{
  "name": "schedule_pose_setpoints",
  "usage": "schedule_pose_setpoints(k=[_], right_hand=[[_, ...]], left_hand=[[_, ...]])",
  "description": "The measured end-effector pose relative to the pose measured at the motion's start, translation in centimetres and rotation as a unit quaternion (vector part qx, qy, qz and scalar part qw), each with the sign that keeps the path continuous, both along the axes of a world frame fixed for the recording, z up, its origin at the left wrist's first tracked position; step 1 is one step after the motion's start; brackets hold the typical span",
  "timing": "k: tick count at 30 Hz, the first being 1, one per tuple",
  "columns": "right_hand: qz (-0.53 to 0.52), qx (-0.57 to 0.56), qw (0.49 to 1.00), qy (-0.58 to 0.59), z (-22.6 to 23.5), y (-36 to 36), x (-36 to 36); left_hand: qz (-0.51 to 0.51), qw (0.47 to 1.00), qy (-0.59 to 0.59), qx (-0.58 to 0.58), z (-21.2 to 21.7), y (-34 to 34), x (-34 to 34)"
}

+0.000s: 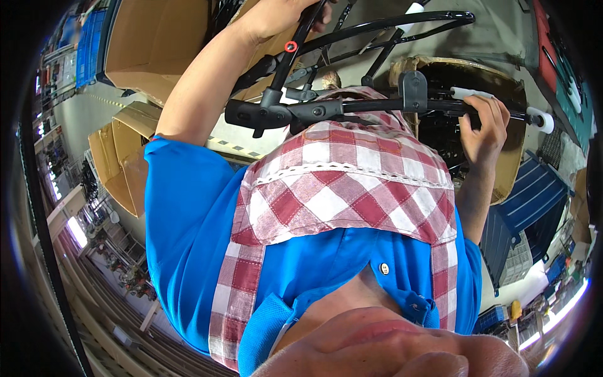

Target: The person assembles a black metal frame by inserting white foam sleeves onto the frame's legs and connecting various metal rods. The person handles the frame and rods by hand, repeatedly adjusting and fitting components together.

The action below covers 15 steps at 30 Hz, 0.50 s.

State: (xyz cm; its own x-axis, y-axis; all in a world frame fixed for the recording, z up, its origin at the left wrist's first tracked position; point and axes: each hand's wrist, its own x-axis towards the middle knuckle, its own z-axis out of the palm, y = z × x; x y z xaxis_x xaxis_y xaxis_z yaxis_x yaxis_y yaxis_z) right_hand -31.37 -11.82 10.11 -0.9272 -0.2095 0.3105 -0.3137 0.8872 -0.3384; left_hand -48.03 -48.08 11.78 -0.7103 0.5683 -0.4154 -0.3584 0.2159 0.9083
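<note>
Left hand (282, 17): was closed around a raised tube (306, 28) of the black tubular frame (377, 107); partly cut off by the upper edge.
Right hand (487, 125): was curled over the frame's crossbar near its white-tipped end; firmness of grip could not be told.
Frame position: crossbar ran sideways before the checked apron (352, 195).
Fittings: a red ring (291, 46) sat on the raised tube; a black bracket (412, 91) stood on the crossbar.
Surroundings: a carton (154, 53) stood open at left.
</note>
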Motion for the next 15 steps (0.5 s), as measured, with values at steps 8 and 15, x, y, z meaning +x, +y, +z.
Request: schedule_pose_setpoints(k=[8,15], right_hand=[[0.031,-0.051,0.998,-0.027,-0.3,0.7,0.1],[0.02,-0.071,0.996,-0.04,-1.0,0.9,0.4]], left_hand=[[-0.132,0.98,-0.125,0.076,-1.0,-2.8,-1.8],[-0.109,0.977,-0.17,0.065,-1.1,-3.2,0.2]])
